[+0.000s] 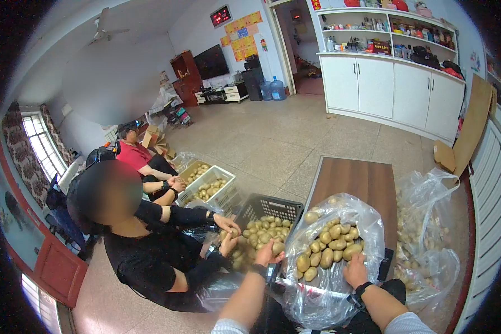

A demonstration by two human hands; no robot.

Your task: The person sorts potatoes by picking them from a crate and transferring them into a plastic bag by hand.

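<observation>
My left hand [268, 253] is at the near right edge of a black crate [292, 210] of potatoes, its fingers closed round a potato [278, 248]. My right hand [355, 271] reaches into a clear plastic bag [373, 217] that lies open in front of me. Its fingers point down beside the potatoes [327, 257] in the bag; they are partly hidden, and whether they grip one cannot be made out. Part of the bag rests on a brown wooden table [345, 175]. Each of my wrists bears a dark band.
A person in black [161, 250] sits at my left, both hands near the black crate. Beyond sit more people beside a white crate [225, 177] of potatoes. Clear bags of potatoes [423, 222] stand on the floor at right, near a leaning board [473, 125].
</observation>
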